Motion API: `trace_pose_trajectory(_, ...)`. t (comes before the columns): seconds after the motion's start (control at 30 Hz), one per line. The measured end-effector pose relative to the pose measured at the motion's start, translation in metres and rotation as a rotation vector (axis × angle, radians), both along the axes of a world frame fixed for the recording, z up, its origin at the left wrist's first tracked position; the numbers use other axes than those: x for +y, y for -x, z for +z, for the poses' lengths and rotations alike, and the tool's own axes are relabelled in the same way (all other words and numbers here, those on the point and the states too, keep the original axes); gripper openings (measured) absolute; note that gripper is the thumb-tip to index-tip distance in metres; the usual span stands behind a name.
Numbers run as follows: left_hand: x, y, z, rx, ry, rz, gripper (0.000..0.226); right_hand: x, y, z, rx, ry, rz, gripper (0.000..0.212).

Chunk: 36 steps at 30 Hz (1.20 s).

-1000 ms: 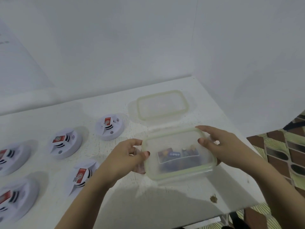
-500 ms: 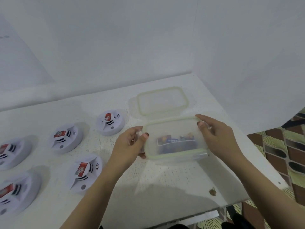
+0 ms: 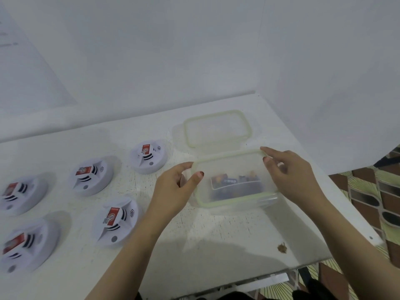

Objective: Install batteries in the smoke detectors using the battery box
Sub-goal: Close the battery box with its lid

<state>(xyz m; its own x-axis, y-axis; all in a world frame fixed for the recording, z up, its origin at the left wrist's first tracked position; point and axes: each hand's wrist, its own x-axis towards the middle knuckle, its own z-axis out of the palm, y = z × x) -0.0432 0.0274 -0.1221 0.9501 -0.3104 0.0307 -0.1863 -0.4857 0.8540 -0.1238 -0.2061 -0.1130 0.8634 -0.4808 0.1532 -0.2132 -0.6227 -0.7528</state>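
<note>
Between 2 hands [image 3: 173, 191] [image 3: 290, 176] — battery box [image 3: 233, 200].

Battery box [image 3: 234, 180] sits right on the tabletop [image 3: 216, 234] — lid [image 3: 217, 127] just behind it. Five smoke detectors [image 3: 115, 221] lie left.

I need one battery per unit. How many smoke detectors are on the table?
5. Back row: one beside the lid, one mid-left, one at the left edge. Front row: one near the left forearm, one far left. More may lie out of frame.
</note>
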Motion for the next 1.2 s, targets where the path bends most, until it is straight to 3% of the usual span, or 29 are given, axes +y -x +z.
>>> trace_pose_trajectory(0.07, -0.002, 0.001, -0.001, -0.003, 0.006, 0.02, 0.031, 0.001, 0.0, -0.001, 0.006, -0.004, 0.013, 0.033)
trace_pose_trajectory(0.13, -0.002, 0.002, 0.0, -0.149, -0.023, -0.032, 0.04, 0.002, -0.001, -0.003, 0.009, 0.007, 0.041, 0.035)
trace_pose_trajectory(0.2, -0.002, 0.002, 0.002, -0.316, -0.045, -0.206, 0.049, 0.0, 0.002, -0.002, -0.06, 0.045, 0.107, 0.037)
trace_pose_trajectory(0.27, -0.004, 0.007, 0.003, -0.285, -0.111, -0.383, 0.065, -0.004, 0.006, 0.0, -0.1, 0.057, 0.256, 0.042)
trace_pose_trajectory(0.4, -0.007, 0.015, -0.009, -0.324, -0.323, -0.452, 0.093, -0.006, 0.016, -0.002, 0.114, 0.04, 0.564, 0.091)
trace_pose_trajectory(0.77, -0.015, 0.014, -0.028, -0.599, -0.262, -0.338, 0.071, -0.003, 0.014, -0.019, 0.029, 0.218, 0.555, 0.075)
trace_pose_trajectory(0.87, -0.014, 0.014, -0.026, -0.585, -0.25, -0.359, 0.07, -0.002, 0.016, -0.017, 0.029, 0.222, 0.547, 0.074)
trace_pose_trajectory(1.03, -0.002, 0.001, -0.005, -0.34, -0.297, -0.541, 0.075, -0.008, 0.02, 0.003, 0.16, 0.264, 0.62, 0.087)
trace_pose_trajectory(1.2, 0.003, -0.009, 0.017, -0.321, -0.372, -0.605, 0.09, -0.004, 0.034, 0.014, 0.231, 0.306, 0.792, 0.095)
